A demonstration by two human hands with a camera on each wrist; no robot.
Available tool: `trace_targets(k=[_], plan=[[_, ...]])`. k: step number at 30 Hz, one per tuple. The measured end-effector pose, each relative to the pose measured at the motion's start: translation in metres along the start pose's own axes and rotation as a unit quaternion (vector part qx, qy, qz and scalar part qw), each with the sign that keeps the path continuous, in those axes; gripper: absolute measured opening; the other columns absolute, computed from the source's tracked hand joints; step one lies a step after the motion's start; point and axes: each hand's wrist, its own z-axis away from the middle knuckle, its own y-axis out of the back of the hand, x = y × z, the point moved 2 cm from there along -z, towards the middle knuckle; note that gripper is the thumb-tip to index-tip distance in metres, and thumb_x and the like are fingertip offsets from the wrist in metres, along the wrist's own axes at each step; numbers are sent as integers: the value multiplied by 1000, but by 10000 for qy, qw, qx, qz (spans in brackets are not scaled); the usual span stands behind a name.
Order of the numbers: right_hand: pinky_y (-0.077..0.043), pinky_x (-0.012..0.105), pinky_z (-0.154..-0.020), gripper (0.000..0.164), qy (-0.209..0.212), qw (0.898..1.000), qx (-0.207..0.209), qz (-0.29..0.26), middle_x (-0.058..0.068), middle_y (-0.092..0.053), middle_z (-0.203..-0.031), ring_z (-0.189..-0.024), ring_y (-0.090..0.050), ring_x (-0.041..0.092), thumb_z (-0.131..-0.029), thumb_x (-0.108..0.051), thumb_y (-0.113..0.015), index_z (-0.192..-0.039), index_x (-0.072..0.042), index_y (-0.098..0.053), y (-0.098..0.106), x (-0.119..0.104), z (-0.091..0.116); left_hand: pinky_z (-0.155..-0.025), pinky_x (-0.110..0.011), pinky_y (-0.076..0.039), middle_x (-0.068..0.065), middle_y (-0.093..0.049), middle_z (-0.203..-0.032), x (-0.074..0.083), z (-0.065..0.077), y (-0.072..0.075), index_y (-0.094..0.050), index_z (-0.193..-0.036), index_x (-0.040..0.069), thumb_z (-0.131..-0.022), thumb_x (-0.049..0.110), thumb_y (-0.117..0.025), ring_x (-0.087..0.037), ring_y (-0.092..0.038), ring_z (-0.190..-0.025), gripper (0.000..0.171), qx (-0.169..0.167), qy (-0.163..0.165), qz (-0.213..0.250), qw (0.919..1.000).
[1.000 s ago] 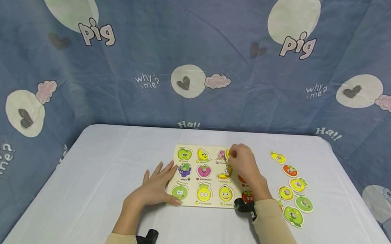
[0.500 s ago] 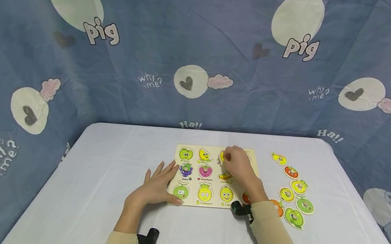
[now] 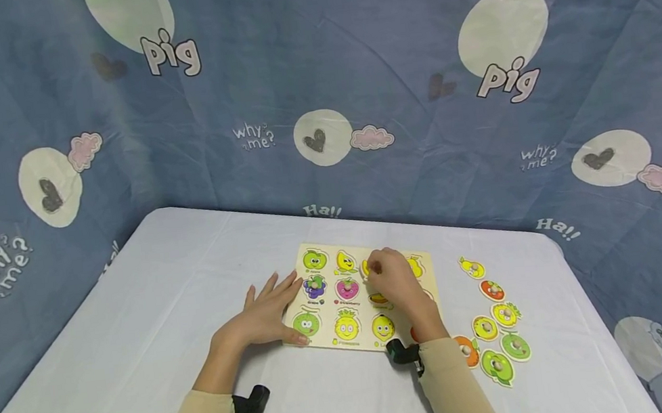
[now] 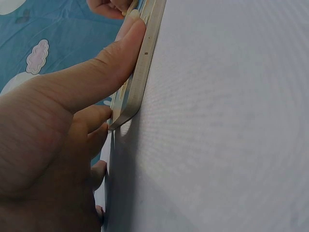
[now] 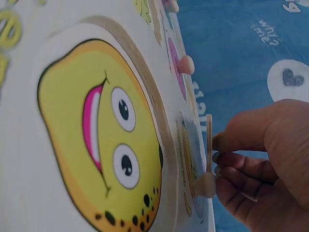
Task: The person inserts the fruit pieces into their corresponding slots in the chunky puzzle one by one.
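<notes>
A wooden fruit puzzle board (image 3: 365, 336) lies on the white table. My left hand (image 3: 266, 316) spreads straight fingers along its left side; in the left wrist view its thumb (image 4: 116, 60) lies over the board's edge. Above the top row, my right hand (image 3: 397, 282) pinches a yellow puzzle piece (image 3: 365, 269), its picture mostly hidden by the fingers. The right wrist view shows this piece edge-on, tilted up from the board. Knobbed pieces of grapes (image 3: 314, 288), strawberry (image 3: 347, 290) and banana (image 3: 378, 299) sit in the middle row, the banana partly covered by the hand.
Right of the board lie several loose knobbed pieces, among them a pear (image 3: 471, 267), a red one (image 3: 492, 290), a pineapple (image 3: 505, 315), an orange one (image 3: 467, 351) and a green one (image 3: 498, 368). A patterned blue curtain (image 3: 279, 178) hangs behind the table.
My right hand has moved left across the board's top row with the yellow piece. The left hand stays at the board's side.
</notes>
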Motion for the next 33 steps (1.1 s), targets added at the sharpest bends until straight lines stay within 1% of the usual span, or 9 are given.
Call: trace_targets(k=[3, 9, 19, 22, 28, 33], plan=[[-48, 30, -73, 10, 34, 9999, -80, 53, 2, -62, -88, -79, -52, 17, -87, -7, -67, -96, -10, -71, -2, -4, -1, -118, -71, 5, -3, -14, -169, -1, 0, 0, -27, -158, 15, -58, 59, -87, -39, -1, -156, 125, -2, 13, 4, 10000], [-44, 29, -71, 5, 119, 9996, -196, 153, 2, -60, -85, -78, -50, 17, -89, -9, -67, -93, -10, -69, -7, -9, -1, -118, -72, 6, -3, -14, -169, -2, -1, -1, -27, -158, 14, -57, 59, -87, -39, -1, -156, 125, 33, 0, 32, 10000], [-43, 29, -71, 5, 234, 9992, -243, 224, 1, -59, -84, -77, -49, 17, -89, -8, -65, -91, -10, -69, -11, -13, -3, -118, -71, 6, -1, -13, -169, -3, -2, -3, -27, -158, 16, -57, 60, -87, -38, 0, -156, 125, 32, 25, -5, 10000], [-43, 29, -70, 5, 257, 9990, -258, 247, 1, -59, -83, -77, -49, 16, -89, -9, -65, -91, -9, -70, -12, -14, -3, -118, -71, 6, -1, -14, -169, -3, -2, -3, -27, -158, 16, -57, 60, -87, -38, -1, -156, 126, 45, 10, -20, 10000], [-42, 28, -69, 5, 298, 9988, -254, 310, 0, -57, -81, -76, -49, 15, -88, -9, -66, -90, -11, -70, -13, -15, -5, -118, -72, 5, -2, -15, -169, -3, -3, -2, -29, -158, 14, -56, 60, -87, -39, -2, -156, 126, 86, -34, -6, 10000], [-42, 28, -68, 3, 317, 9985, -324, 310, 0, -55, -79, -75, -49, 16, -88, -11, -68, -91, -11, -69, -13, -18, -7, -117, -72, 5, -3, -16, -168, -1, -2, -1, -29, -157, 13, -56, 59, -88, -39, -2, -156, 126, 105, -52, 26, 9999]])
